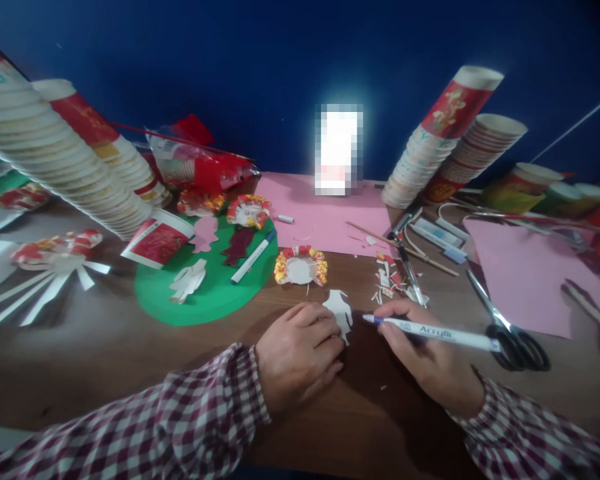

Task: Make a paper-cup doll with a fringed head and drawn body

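Near the table's front, my left hand bends its fingers over a small white paper cutout, pressing it to the wood. The cutout looks like a figure with a narrow top; its lower left part is hidden under my fingers. To the right, my right hand grips a white acrylic marker between thumb and fingers. Its purple-collared tip points left, a little apart from the cutout. Just beyond lies a ring of curled red and yellow paper with a white centre.
A green round sheet at left bears cutouts, a blue-capped marker and a tilted paper cup. Stacked cups lean on both sides. Scissors lie right of my right hand. Paper scraps, pink sheets and a bright blurred screen are farther back.
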`<state>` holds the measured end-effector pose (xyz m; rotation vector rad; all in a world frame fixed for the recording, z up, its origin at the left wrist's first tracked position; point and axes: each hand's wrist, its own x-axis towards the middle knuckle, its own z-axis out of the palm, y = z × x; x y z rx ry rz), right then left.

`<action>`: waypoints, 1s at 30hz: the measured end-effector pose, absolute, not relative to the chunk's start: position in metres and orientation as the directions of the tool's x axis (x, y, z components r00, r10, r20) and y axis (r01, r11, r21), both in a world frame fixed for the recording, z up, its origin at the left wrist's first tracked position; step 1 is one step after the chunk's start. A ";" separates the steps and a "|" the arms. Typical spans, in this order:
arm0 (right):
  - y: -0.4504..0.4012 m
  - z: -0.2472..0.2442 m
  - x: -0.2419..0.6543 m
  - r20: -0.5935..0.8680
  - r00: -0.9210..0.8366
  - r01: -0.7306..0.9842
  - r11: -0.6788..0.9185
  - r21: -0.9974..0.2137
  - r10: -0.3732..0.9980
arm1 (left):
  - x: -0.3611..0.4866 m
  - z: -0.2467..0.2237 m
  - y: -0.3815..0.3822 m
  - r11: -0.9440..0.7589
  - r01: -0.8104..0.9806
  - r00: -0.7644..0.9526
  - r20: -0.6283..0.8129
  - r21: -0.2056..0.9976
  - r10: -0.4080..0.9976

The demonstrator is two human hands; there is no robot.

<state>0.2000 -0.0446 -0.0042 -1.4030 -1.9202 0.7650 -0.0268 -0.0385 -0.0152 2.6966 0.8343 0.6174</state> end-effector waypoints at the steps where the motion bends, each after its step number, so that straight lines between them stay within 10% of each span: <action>1: -0.047 -0.003 0.200 0.141 -0.207 0.591 0.238 -0.771 0.968 | -0.027 -0.016 -0.038 -0.806 0.475 0.748 0.319 0.354 0.582; 30: -0.068 -0.004 0.183 0.200 -0.305 0.682 0.360 -0.637 0.931 | -0.026 -0.015 -0.038 -0.796 0.490 0.753 0.288 0.355 0.592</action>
